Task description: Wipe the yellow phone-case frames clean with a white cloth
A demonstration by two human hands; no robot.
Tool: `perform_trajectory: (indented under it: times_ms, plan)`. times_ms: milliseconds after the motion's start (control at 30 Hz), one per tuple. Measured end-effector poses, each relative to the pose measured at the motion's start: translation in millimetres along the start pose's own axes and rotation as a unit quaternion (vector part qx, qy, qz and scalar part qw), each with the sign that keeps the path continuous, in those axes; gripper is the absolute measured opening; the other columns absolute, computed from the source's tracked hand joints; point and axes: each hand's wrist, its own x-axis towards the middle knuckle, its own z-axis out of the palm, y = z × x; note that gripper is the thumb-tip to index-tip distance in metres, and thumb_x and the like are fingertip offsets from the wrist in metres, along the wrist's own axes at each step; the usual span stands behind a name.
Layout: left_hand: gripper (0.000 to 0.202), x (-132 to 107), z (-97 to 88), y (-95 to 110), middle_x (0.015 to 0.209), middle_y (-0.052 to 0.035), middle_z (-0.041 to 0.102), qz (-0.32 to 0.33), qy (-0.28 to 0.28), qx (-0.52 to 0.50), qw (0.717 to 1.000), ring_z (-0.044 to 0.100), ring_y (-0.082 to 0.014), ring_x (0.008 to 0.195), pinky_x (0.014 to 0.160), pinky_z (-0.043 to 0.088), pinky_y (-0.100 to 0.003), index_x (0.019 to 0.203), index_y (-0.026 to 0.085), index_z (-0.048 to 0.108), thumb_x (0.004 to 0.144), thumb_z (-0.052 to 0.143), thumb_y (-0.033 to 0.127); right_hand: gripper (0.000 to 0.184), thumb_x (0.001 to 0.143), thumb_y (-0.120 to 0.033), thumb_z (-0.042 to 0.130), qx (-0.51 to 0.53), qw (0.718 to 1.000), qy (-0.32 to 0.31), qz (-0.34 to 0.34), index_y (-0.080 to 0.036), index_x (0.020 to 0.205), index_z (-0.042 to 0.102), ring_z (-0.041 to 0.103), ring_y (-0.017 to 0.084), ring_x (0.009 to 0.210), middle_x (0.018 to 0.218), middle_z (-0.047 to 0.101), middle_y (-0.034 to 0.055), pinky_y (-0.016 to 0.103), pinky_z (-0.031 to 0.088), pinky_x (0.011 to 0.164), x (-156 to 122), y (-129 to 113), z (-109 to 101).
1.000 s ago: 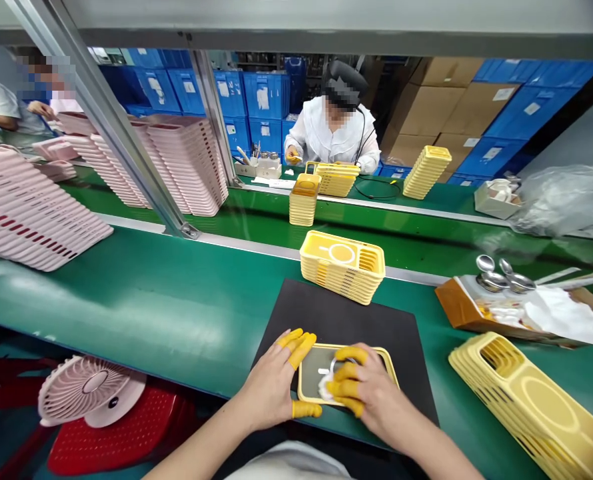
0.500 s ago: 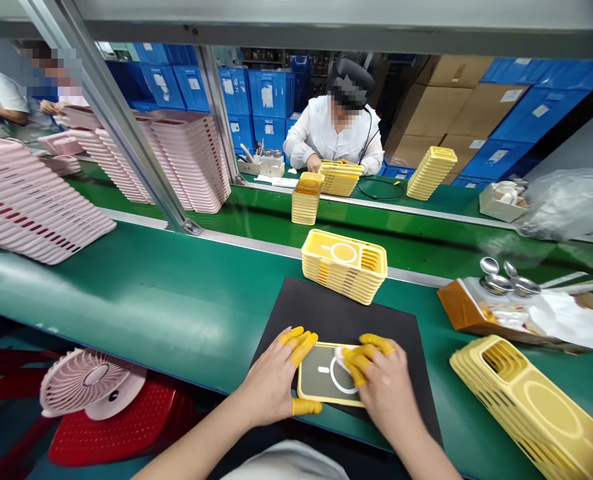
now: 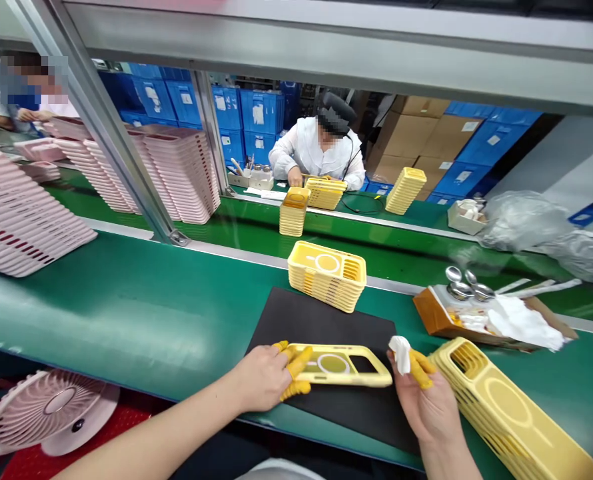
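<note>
A yellow-framed phone case (image 3: 334, 365) with a white ring on its back lies tilted over a black mat (image 3: 296, 317). My left hand (image 3: 266, 380), in yellow finger cots, grips the case by its left end. The camera cutout at the case's right end shows dark. My right hand (image 3: 426, 403) is apart from the case, palm turned up, pinching a folded white cloth (image 3: 401, 353) between cotted fingers. Just right of that hand lies a slanted stack of yellow phone cases (image 3: 519, 417).
Behind the mat stands another stack of yellow cases (image 3: 326, 277). A cardboard tray (image 3: 429, 313) with white cloths and metal pump dispensers (image 3: 460, 289) sits at right. Pink baskets (image 3: 21, 220) lean at left; a pink fan (image 3: 56, 407) is below. A co-worker (image 3: 319, 150) sits opposite.
My right hand has lifted off the case's back with the white cloth and moved right, turning palm up. My left hand has tilted the case, and its camera cutout now shows.
</note>
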Motion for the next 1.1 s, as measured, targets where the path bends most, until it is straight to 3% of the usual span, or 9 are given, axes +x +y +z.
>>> perform_trajectory:
  times_ms: [133, 233, 367, 433, 533, 700, 900, 1000, 1100]
  plan:
    - [0.037, 10, -6.9, 0, 0.079, -0.0019, 0.066, -0.059, 0.056, -0.033, 0.996, 0.064, -0.0160, 0.072, 0.069, 0.052, -0.027, 0.122, 0.022, 0.051, 0.097, 0.024, 0.024, 0.028, 0.063, -0.042, 0.076, 0.044, 0.999, 0.018, 0.027, -0.027, 0.085, 0.069, 0.062, 0.024, 0.092, 0.089, 0.069, 0.0028, 0.046, 0.049, 0.086, -3, -6, 0]
    - [0.043, -1, -1.3, 6, 0.108, -0.0092, 0.061, -0.093, 0.097, -0.027, 0.991, 0.057, -0.0240, 0.102, 0.088, 0.048, -0.040, 0.131, 0.022, 0.041, 0.093, 0.039, 0.042, 0.024, 0.070, -0.037, 0.072, -0.125, 0.991, -0.014, -0.046, -0.026, 0.092, 0.069, 0.060, 0.025, 0.095, 0.096, 0.068, 0.0042, 0.047, 0.045, 0.089, -8, -5, 14]
    - [0.106, -22, 17.1, 10, 0.139, -0.0157, 0.038, -0.083, 0.089, 0.002, 0.993, 0.033, -0.0351, 0.128, 0.104, 0.033, -0.053, 0.143, 0.022, 0.018, 0.060, 0.072, 0.061, 0.016, 0.082, -0.023, 0.058, -0.392, 0.859, -0.163, -0.287, -0.026, 0.094, 0.068, 0.055, 0.024, 0.093, 0.092, 0.067, 0.0047, 0.048, 0.038, 0.089, -28, 4, 75]
    - [0.109, -27, 25.0, 9, 0.140, -0.0161, 0.037, -0.091, 0.094, 0.016, 0.991, 0.031, -0.0344, 0.130, 0.105, 0.031, -0.053, 0.144, 0.021, 0.009, 0.063, 0.073, 0.055, 0.021, 0.083, -0.016, 0.050, -0.407, 0.800, -0.250, -0.364, -0.025, 0.091, 0.067, 0.054, 0.021, 0.087, 0.085, 0.065, 0.0039, 0.045, 0.037, 0.087, -41, 6, 104]
    - [0.111, -27, 29.6, 8, 0.139, -0.0158, 0.039, -0.103, 0.104, 0.009, 0.989, 0.032, -0.0340, 0.129, 0.105, 0.032, -0.052, 0.145, 0.020, 0.002, 0.065, 0.073, 0.054, 0.023, 0.081, -0.011, 0.049, -0.371, 0.756, -0.352, -0.409, -0.025, 0.092, 0.064, 0.052, 0.019, 0.089, 0.085, 0.063, 0.0011, 0.043, 0.034, 0.091, -45, 3, 115]
    - [0.114, -19, 28.0, 10, 0.136, -0.0148, 0.042, -0.132, 0.110, -0.015, 0.985, 0.035, -0.0349, 0.124, 0.103, 0.034, -0.053, 0.144, 0.020, 0.008, 0.060, 0.072, 0.062, 0.020, 0.079, -0.012, 0.050, -0.479, 0.756, -0.201, -0.399, -0.024, 0.082, 0.065, 0.051, 0.024, 0.092, 0.081, 0.063, 0.0032, 0.049, 0.030, 0.090, -22, 5, 105]
    - [0.107, -17, 31.0, 11, 0.133, -0.0156, 0.044, -0.137, 0.115, 0.008, 0.984, 0.034, -0.0356, 0.125, 0.104, 0.033, -0.053, 0.143, 0.016, 0.004, 0.068, 0.069, 0.054, 0.023, 0.079, -0.009, 0.046, -0.439, 0.732, -0.262, -0.450, -0.021, 0.088, 0.063, 0.050, 0.022, 0.088, 0.082, 0.061, 0.0036, 0.045, 0.032, 0.092, -29, 10, 125]
    - [0.113, -16, 28.7, 12, 0.138, -0.0146, 0.040, -0.138, 0.111, 0.006, 0.984, 0.035, -0.0356, 0.124, 0.103, 0.034, -0.053, 0.143, 0.019, 0.002, 0.063, 0.075, 0.051, 0.021, 0.074, -0.006, 0.049, -0.533, 0.708, -0.181, -0.427, -0.021, 0.081, 0.063, 0.048, 0.026, 0.087, 0.078, 0.060, 0.0056, 0.053, 0.030, 0.092, -22, 5, 109]
    - [0.111, -16, 26.2, 13, 0.139, -0.0142, 0.040, -0.130, 0.119, 0.004, 0.984, 0.036, -0.0349, 0.123, 0.105, 0.032, -0.054, 0.142, 0.019, 0.002, 0.064, 0.075, 0.048, 0.025, 0.073, -0.004, 0.051, -0.568, 0.684, -0.185, -0.419, -0.016, 0.091, 0.063, 0.047, 0.027, 0.090, 0.083, 0.058, 0.0087, 0.053, 0.033, 0.091, -27, 3, 74]
